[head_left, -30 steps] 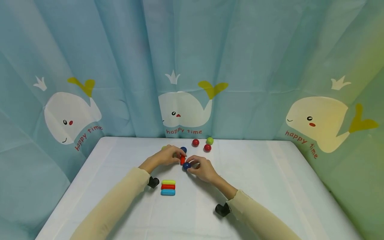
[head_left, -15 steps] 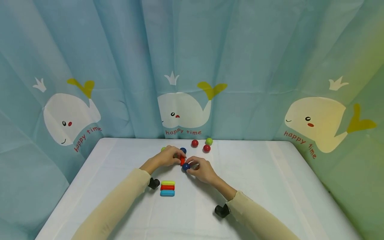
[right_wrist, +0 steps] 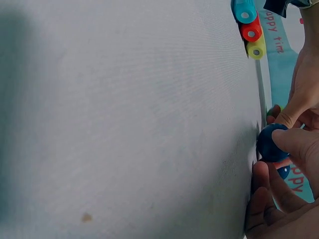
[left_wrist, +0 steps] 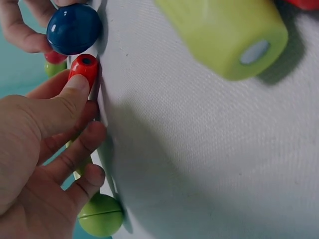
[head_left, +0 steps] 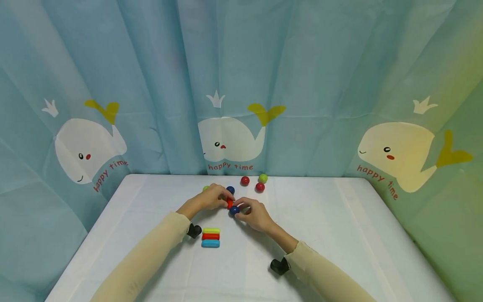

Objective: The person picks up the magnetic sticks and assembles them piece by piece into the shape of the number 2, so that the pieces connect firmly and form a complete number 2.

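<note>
My left hand pinches a short red rod between thumb and fingers; in the left wrist view the socketed end of the red rod faces the camera. My right hand grips a dark blue ball between thumb and fingers, right at the near end of the rod. Close up, the blue ball sits just beyond the rod's end. Behind the rod is a second blue ball. A green ball lies below the left fingers, which partly hide a yellow-green piece.
Yellow-green, red and blue rods lie side by side on the white table, nearer the person. Two red balls and a green ball rest near the back edge, before a whale-print curtain.
</note>
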`<action>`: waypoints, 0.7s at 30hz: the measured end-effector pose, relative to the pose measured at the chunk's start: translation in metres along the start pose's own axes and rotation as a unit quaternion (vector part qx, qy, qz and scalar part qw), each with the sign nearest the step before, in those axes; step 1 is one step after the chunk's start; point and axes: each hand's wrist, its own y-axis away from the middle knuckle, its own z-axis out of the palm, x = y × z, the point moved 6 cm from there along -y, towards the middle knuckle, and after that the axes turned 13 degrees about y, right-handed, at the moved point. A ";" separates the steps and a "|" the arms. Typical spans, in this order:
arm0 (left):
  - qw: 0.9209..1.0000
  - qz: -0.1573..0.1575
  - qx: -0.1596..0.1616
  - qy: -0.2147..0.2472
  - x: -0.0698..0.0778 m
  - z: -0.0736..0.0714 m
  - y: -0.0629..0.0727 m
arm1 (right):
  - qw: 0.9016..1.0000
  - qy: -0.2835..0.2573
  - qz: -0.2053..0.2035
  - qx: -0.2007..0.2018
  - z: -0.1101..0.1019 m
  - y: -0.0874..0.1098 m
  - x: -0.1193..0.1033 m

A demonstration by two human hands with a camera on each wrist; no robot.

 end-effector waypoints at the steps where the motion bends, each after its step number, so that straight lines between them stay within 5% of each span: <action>1: 1.000 0.001 0.001 -0.002 0.000 0.000 0.000 | 1.000 -0.001 -0.003 0.000 0.000 0.000 0.000; 21: 1.000 0.003 -0.012 -0.006 0.003 0.002 -0.004 | 1.000 0.003 -0.002 -0.002 -0.002 0.003 0.002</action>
